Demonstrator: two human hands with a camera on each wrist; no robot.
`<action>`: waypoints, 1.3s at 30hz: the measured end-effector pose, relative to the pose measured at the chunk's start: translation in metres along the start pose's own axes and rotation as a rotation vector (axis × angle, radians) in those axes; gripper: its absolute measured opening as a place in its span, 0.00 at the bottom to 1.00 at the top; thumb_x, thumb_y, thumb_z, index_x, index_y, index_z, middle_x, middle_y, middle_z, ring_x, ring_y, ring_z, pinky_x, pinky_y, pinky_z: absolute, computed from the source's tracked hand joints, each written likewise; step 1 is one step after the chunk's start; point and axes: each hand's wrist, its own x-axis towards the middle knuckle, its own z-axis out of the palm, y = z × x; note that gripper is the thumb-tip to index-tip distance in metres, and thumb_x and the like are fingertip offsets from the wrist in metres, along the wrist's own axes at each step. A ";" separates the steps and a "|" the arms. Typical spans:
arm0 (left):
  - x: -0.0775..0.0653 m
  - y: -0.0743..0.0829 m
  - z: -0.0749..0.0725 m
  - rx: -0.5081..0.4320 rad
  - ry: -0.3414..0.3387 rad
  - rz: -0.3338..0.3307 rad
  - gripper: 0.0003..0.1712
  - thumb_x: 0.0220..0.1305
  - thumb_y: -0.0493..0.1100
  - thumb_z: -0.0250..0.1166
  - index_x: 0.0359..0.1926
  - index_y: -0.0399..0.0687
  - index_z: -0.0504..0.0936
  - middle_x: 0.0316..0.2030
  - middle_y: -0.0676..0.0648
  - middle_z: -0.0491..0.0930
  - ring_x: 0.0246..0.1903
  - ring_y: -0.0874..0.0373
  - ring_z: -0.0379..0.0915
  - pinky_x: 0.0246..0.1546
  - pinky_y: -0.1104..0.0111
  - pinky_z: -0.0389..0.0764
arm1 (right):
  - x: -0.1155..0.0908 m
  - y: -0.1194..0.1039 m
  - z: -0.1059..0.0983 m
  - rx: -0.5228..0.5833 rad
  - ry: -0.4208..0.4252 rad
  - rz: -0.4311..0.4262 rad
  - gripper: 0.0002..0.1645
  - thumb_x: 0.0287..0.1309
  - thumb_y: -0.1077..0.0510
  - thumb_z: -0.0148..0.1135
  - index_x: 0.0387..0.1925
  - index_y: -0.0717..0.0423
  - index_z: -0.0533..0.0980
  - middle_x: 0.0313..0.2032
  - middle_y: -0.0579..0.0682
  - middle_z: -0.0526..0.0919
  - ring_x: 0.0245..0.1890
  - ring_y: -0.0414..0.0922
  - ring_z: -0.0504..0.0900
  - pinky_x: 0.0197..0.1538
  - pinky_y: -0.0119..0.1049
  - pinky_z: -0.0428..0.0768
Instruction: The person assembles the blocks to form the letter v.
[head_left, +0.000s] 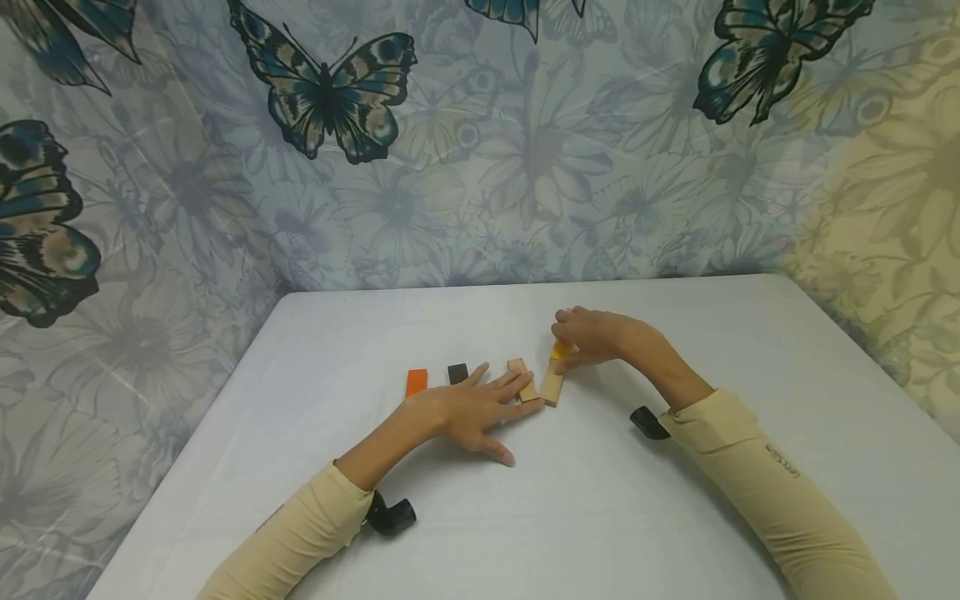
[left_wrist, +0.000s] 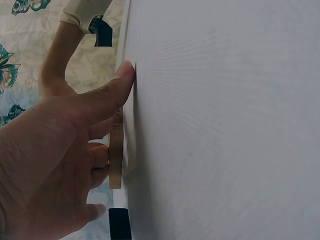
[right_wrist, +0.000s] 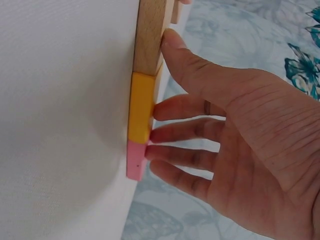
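My left hand [head_left: 468, 412] lies with fingers spread, its fingertips on a plain wooden block [head_left: 528, 391] in the head view. Beneath my right hand [head_left: 592, 333], a wooden block [head_left: 552, 390], a yellow block [head_left: 558, 350] and a pink block [right_wrist: 135, 161] lie end to end in a row. The right thumb touches the wooden block, while the other fingertips rest along the yellow and pink ones. The two wooden blocks nearly meet at their near ends. Most of the pink block is hidden by the hand in the head view.
Left of the wooden blocks, a black block [head_left: 457, 373] and an orange block [head_left: 416, 382] lie on the white table [head_left: 570, 517], partly behind the left hand. Black wrist cameras hang under both sleeves. A butterfly-patterned cloth [head_left: 450, 208] rises behind the table's back edge.
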 end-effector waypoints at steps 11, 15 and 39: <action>0.000 -0.003 -0.002 0.021 0.009 0.020 0.51 0.71 0.73 0.56 0.85 0.68 0.44 0.86 0.48 0.30 0.86 0.51 0.24 0.83 0.40 0.34 | -0.002 0.001 -0.002 0.047 -0.021 0.018 0.23 0.68 0.39 0.67 0.44 0.56 0.79 0.44 0.50 0.76 0.44 0.46 0.76 0.53 0.46 0.82; -0.003 -0.005 -0.007 0.007 0.054 0.033 0.51 0.72 0.72 0.56 0.85 0.65 0.45 0.86 0.48 0.35 0.86 0.51 0.28 0.83 0.38 0.34 | -0.004 0.004 -0.004 0.079 -0.008 -0.005 0.16 0.71 0.46 0.65 0.42 0.56 0.80 0.43 0.51 0.78 0.43 0.46 0.76 0.51 0.46 0.82; -0.043 -0.067 -0.009 -0.057 0.279 -0.159 0.40 0.69 0.63 0.68 0.77 0.59 0.70 0.74 0.44 0.73 0.73 0.45 0.72 0.75 0.46 0.69 | -0.001 0.009 -0.004 0.106 -0.010 -0.058 0.09 0.68 0.62 0.64 0.47 0.60 0.84 0.49 0.56 0.82 0.48 0.50 0.81 0.58 0.49 0.83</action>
